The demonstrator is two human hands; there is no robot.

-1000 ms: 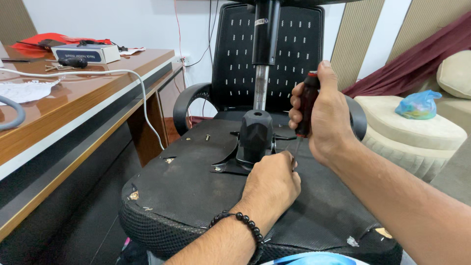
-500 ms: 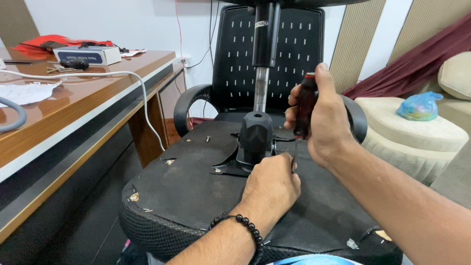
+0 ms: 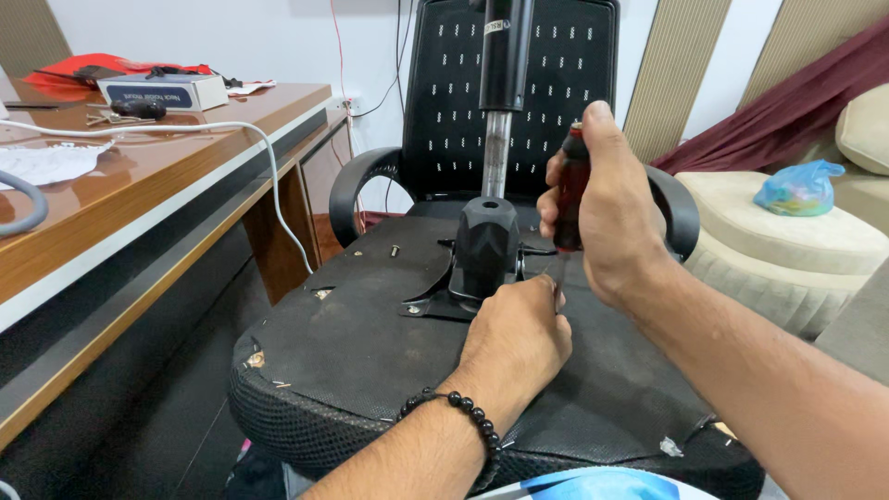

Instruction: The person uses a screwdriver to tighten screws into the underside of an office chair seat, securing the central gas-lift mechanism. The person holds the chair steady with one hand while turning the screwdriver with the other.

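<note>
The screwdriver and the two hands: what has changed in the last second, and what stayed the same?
Almost nothing changed. The right hand keeps its grip on the upright screwdriver, perhaps shifted very slightly. The left hand stays at the tip, beside the black bracket on the upturned chair seat. The loose screw lies where it was.

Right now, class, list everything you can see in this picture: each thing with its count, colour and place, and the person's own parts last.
Chair: one, black, upturned, centre.
Metal post: one, silver, rising from chair base.
Screwdriver: one, red-black handle, in right hand.
Desk: one, brown, left.
Cable: one, white, over desk edge.
Box: one, white-blue, on desk.
Bag: one, blue, on cream seat, right.
Bracelet: one, black beads, left wrist.
Left hand: at screwdriver tip.
Right hand: gripping the handle.
</note>
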